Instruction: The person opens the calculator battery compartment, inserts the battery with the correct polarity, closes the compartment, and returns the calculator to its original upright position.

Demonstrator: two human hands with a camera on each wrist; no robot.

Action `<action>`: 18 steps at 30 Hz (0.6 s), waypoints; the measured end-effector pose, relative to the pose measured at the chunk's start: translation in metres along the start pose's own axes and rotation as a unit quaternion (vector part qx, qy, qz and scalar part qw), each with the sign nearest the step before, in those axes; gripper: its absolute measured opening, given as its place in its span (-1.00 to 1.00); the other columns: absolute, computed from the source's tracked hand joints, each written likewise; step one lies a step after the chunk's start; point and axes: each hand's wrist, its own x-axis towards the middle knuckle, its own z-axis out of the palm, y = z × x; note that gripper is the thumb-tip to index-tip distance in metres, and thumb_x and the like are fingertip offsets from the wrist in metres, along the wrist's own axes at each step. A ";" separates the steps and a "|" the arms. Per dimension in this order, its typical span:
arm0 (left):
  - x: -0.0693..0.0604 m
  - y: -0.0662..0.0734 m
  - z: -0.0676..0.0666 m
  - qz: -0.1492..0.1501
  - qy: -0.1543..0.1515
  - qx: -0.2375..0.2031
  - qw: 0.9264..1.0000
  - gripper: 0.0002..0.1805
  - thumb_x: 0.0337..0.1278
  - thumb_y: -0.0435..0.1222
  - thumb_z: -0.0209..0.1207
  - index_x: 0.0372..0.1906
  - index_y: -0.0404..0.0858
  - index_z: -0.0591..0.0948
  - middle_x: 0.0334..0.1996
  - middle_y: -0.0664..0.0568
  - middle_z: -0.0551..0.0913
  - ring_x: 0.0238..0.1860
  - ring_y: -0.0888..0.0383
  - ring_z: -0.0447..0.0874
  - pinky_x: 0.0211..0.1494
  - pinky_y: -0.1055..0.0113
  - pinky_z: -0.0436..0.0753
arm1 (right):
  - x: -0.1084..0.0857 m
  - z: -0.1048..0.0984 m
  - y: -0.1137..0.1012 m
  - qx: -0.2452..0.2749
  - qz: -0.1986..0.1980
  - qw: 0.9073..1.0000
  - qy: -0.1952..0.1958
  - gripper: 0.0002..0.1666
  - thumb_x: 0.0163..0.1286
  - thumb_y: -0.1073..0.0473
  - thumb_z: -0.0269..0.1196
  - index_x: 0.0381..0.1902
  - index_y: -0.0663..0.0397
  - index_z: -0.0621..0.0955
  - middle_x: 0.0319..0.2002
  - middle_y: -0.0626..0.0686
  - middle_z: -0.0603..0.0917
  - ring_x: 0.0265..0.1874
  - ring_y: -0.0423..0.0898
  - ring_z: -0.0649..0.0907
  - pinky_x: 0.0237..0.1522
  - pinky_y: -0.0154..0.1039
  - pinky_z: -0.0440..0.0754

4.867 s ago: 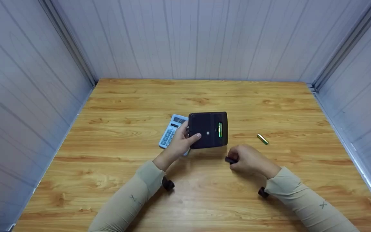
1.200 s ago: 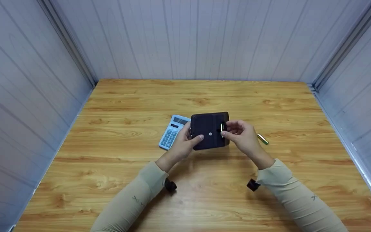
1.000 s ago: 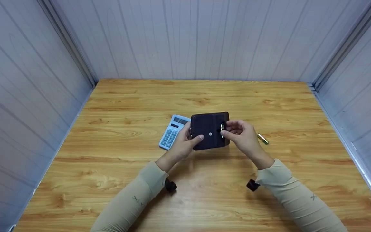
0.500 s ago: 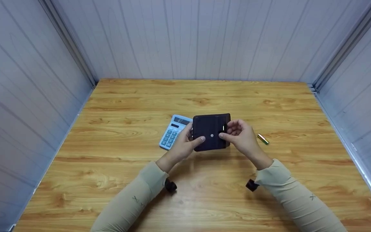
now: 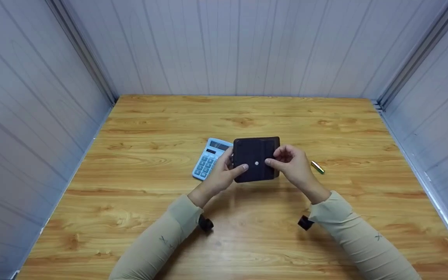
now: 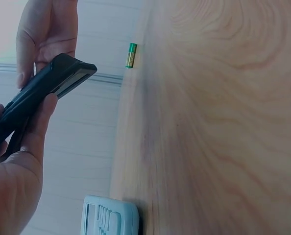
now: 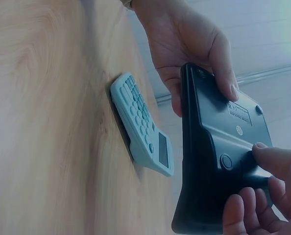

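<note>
A black, flat device [image 5: 249, 153] is held above the table with its back, marked by a small pale round sticker, toward the head camera. The left hand [image 5: 219, 174] grips its left side, thumb on the back. At the right side is the right hand [image 5: 297, 169], its thumb on the back and its other fingers curled at the edge. The right wrist view shows the device [image 7: 216, 171] with the right thumb [image 7: 273, 159] resting on it. Edge-on in the left wrist view, the device [image 6: 33, 100] lies between both hands. No battery slot is visible.
A light blue calculator [image 5: 204, 166] lies on the wooden table [image 5: 161, 116], partly behind the left hand. One green and gold battery [image 5: 317, 167] lies right of the right hand. Pale panels [image 5: 224, 46] stand behind and at both sides.
The right hand has come up to the device with the small black piece it held. The slot with a battery in it, visible before, is now covered. The device has shifted slightly right.
</note>
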 end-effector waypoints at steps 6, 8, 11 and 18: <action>0.000 0.001 -0.001 0.001 0.004 -0.008 1.000 -0.34 0.54 -0.47 0.18 0.63 -0.29 0.31 0.32 -0.34 0.66 0.26 -0.08 0.78 0.25 0.06 0.83 | 0.001 -0.004 0.000 -0.020 0.037 0.999 0.011 -0.55 0.31 0.25 0.59 -0.01 0.28 0.58 -0.13 0.05 0.60 -0.20 -0.12 0.58 -0.17 -0.41 0.61; 0.000 0.001 -0.002 0.000 0.003 -0.010 1.000 -0.33 0.54 -0.47 0.18 0.63 -0.28 0.30 0.32 -0.33 0.66 0.27 -0.08 0.78 0.25 0.05 0.83 | 0.002 -0.006 -0.001 -0.033 0.057 0.998 0.009 -0.40 0.30 0.18 0.60 0.13 0.26 0.53 0.00 0.11 0.57 -0.09 -0.06 0.57 -0.09 -0.36 0.61; -0.001 0.003 -0.002 -0.002 0.001 -0.012 1.000 -0.32 0.54 -0.46 0.19 0.64 -0.26 0.30 0.33 -0.31 0.66 0.28 -0.08 0.77 0.27 0.06 0.82 | 0.003 -0.008 -0.002 -0.038 0.076 0.996 0.002 -0.20 0.30 0.14 0.61 0.33 0.27 0.44 0.14 0.18 0.51 0.01 0.02 0.55 -0.06 -0.30 0.61; -0.002 0.002 -0.002 0.000 -0.008 -0.015 1.000 -0.32 0.54 -0.45 0.19 0.65 -0.24 0.31 0.35 -0.29 0.67 0.30 -0.09 0.77 0.28 0.06 0.81 | 0.002 -0.011 -0.001 -0.032 0.079 0.996 -0.009 -0.18 0.31 0.20 0.58 0.40 0.35 0.45 0.09 0.19 0.59 -0.05 -0.05 0.56 -0.03 -0.39 0.60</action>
